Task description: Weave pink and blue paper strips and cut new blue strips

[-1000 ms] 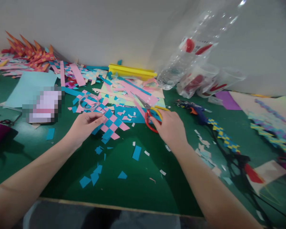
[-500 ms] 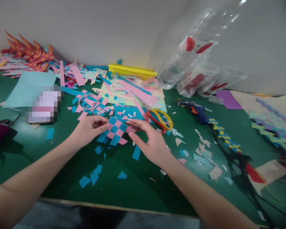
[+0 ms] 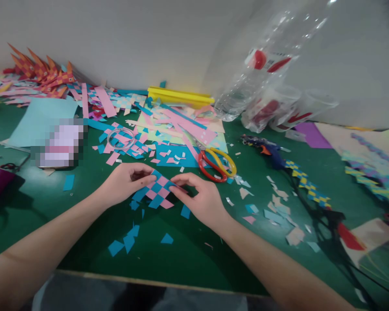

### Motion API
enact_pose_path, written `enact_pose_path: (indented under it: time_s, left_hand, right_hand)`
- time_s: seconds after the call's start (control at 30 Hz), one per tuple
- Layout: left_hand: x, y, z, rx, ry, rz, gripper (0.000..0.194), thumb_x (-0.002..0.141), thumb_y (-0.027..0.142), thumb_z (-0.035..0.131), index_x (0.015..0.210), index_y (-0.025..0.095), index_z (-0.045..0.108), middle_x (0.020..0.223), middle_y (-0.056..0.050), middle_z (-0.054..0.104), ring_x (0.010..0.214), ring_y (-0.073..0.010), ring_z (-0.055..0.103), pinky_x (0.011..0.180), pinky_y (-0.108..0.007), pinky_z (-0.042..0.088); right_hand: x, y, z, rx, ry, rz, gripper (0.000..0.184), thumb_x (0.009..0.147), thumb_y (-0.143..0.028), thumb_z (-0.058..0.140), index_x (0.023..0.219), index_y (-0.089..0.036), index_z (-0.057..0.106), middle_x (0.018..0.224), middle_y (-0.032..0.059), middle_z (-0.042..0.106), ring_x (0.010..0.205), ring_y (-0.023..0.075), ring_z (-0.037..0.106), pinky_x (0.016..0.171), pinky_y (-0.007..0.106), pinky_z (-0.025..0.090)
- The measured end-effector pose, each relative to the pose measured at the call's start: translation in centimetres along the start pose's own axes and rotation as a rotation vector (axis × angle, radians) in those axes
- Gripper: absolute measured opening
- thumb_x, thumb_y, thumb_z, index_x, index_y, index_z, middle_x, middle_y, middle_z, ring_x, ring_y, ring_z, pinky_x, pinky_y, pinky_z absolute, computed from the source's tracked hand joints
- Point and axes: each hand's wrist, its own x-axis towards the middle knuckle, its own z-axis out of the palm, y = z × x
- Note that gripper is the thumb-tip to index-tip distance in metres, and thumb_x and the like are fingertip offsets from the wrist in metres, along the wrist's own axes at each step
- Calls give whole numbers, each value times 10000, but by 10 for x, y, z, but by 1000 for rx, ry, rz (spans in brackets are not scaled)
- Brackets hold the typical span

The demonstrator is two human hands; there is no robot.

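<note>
A small woven paper piece, checked in blue and pink, is held between my two hands above the green table. My left hand pinches its left corner between thumb and fingers. At the right corner, my right hand grips it with thumb and forefinger. Loose strip ends stick out at the lower edge. Just beyond my right hand lie scissors with one red and one yellow handle. A roll of clear tape rests on blue and pink scraps beyond my left hand.
Paper strips and offcuts cover the green table. A blurred phone lies left on light blue paper. A plastic bottle and clear cups stand by the wall. A glue gun lies to the right, its cord trailing forward.
My right hand has closed its thumb and forefinger on the woven paper's right corner. Both hands and the piece have come slightly lower and nearer.
</note>
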Motion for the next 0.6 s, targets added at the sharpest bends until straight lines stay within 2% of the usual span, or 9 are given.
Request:
enact_pose_path:
  time_s: [0.17,0.37,0.6]
  left_hand:
    - [-2,5,1,49,-6,-8,300,796,472,630,758,192,728,738,-30,682,608,-145,575,551,-248,444]
    - [-2,4,1,-9,-20,-35,363,775,466,664,1037,221,719,700,-7,685,619,-144,606,568,-230,476]
    - [-5,8,3,23,-80,25,342,790,462,664,991,190,712,752,-12,663,587,-109,573,545,-203,462]
  right_hand:
    - [0,0,0,12,-11,1,120,830,-333,632,895,-242,676,812,0,718,746,153,675,689,273,547]
    - [0,2,0,10,-17,-14,112,827,-317,639,887,-231,679,794,-5,721,723,140,674,680,257,544]
    - [-1,2,1,14,-17,-55,94,820,-293,653,881,-229,686,760,-9,719,678,132,669,642,238,540]
